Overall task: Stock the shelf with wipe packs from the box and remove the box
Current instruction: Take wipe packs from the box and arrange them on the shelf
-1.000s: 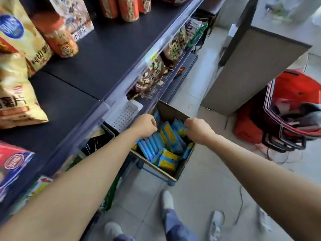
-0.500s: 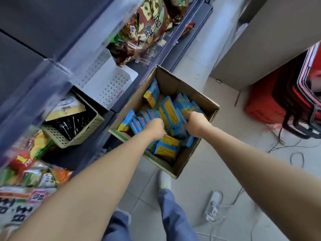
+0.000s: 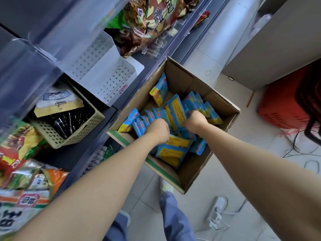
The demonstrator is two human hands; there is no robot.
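An open cardboard box (image 3: 224,105) stands on the floor against the shelf unit, holding several blue and yellow wipe packs (image 3: 175,112). Both my hands are down inside it. My left hand (image 3: 157,130) curls over the upright packs on the box's left side. My right hand (image 3: 195,119) grips a bunch of packs in the middle, fingers wrapped around them. More packs (image 3: 173,150) lie flat at the near end. An empty white perforated tray (image 3: 111,75) sits on the shelf just left of the box.
A beige basket (image 3: 86,129) with dark items and a flat pack sits on the shelf beside the white tray. Snack bags (image 3: 149,23) fill the shelf further along and at lower left. A red basket (image 3: 281,105) and a power strip (image 3: 217,213) with cables are on the floor.
My head has tipped down and closer, so the box fills more of the view. Both hands have gone from above the box down among the packs and closed on them.
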